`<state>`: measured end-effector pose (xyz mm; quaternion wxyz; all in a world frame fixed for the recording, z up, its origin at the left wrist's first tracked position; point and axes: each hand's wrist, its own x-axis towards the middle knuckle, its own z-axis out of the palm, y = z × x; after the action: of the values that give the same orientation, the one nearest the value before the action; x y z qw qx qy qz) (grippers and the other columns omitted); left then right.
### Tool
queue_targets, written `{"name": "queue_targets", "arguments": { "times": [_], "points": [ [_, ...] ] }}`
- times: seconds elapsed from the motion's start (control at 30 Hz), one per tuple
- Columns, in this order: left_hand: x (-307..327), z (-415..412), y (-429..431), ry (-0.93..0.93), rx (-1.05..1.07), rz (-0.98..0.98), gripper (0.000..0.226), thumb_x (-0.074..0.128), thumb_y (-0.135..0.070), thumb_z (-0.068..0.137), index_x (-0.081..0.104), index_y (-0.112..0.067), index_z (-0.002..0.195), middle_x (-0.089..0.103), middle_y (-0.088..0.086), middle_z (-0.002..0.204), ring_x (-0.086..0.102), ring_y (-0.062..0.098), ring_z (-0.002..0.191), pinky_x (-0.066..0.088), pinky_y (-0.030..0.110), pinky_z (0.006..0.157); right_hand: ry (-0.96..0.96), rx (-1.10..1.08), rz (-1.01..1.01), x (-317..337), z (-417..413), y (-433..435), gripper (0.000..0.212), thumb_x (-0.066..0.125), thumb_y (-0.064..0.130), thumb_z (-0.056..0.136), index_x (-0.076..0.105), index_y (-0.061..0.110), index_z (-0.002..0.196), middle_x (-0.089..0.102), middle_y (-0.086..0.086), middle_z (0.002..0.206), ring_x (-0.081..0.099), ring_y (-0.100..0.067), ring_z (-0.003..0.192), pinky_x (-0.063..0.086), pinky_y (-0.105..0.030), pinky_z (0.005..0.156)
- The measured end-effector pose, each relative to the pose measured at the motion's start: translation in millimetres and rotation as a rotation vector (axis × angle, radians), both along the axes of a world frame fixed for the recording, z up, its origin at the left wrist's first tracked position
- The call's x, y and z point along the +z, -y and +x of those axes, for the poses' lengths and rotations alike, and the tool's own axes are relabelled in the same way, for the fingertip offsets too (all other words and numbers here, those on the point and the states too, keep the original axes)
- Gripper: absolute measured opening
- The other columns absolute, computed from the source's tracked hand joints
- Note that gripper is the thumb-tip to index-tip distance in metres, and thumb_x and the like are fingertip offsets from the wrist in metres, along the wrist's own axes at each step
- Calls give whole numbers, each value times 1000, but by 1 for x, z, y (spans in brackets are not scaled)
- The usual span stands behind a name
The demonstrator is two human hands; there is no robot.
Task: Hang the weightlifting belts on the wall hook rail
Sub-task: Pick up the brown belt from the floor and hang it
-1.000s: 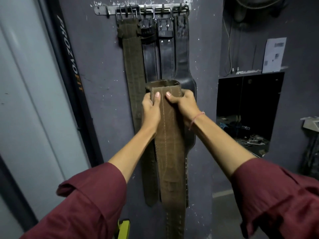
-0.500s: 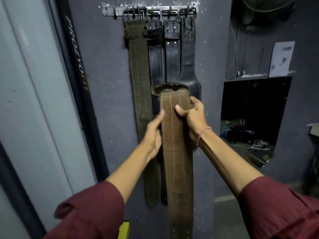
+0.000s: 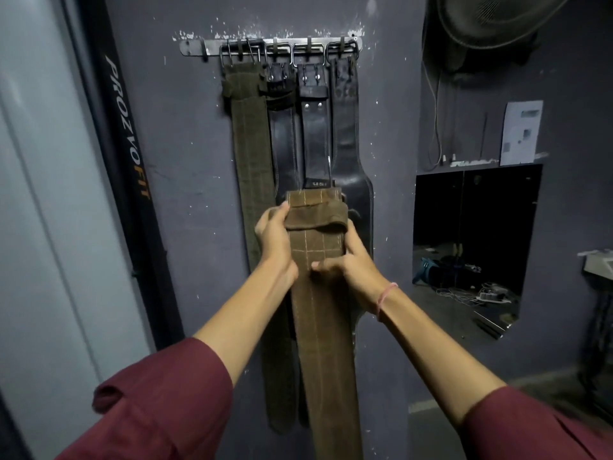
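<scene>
I hold a long brown suede belt (image 3: 323, 327) upright in front of the wall, its loop end up and its tail hanging out of the bottom of the view. My left hand (image 3: 275, 240) grips its left edge just below the loop. My right hand (image 3: 351, 267) grips the right edge, with the thumb across the front. High on the dark wall, a metal hook rail (image 3: 195, 48) carries an olive belt (image 3: 248, 154) and three black leather belts (image 3: 316, 127) by their buckles. The held belt's top is well below the rail.
A black upright post printed PROZVOFIT (image 3: 127, 134) stands to the left of the belts, with a pale panel (image 3: 39, 194) beyond it. To the right, a dark wall opening (image 3: 471, 240) shows cables on a floor. A fan (image 3: 491, 24) hangs at top right.
The belt has been turned so its loop end faces me. My left hand moved up to the loop and my right hand slid down, thumb across the front. The view shifted down.
</scene>
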<state>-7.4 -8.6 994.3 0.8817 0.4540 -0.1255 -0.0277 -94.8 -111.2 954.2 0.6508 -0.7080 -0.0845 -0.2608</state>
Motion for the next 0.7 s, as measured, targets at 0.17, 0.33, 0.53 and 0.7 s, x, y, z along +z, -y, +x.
{"name": "queue_targets", "arguments": {
  "times": [0.17,0.33,0.53,0.7],
  "points": [
    [-4,-3,5,112,-88,-24,9,60,-12,92,66,-15,85,70,10,84,67,26,78,54,35,70,17,55,225,12,7,6,51,56,54,90,62,19,126,71,-5,119,67,-22,111,52,-40,96],
    [-4,-9,12,182,-186,22,13,58,-9,89,67,-17,95,73,4,85,69,19,77,56,27,63,46,-244,282,28,24,19,59,38,58,97,68,11,115,73,-10,108,69,-23,103,53,-36,91],
    [9,9,17,209,-24,177,25,54,-33,99,62,-9,102,69,8,81,68,18,71,57,24,59,2,-295,135,33,43,35,40,38,38,102,55,2,105,65,-14,103,61,-16,96,48,-30,85],
    [8,30,22,351,260,192,24,44,-24,104,53,-11,86,52,11,82,49,22,78,43,35,72,1,-240,90,51,65,29,35,32,34,105,56,10,99,64,-7,96,63,-15,91,48,-27,81]
  ]
}}
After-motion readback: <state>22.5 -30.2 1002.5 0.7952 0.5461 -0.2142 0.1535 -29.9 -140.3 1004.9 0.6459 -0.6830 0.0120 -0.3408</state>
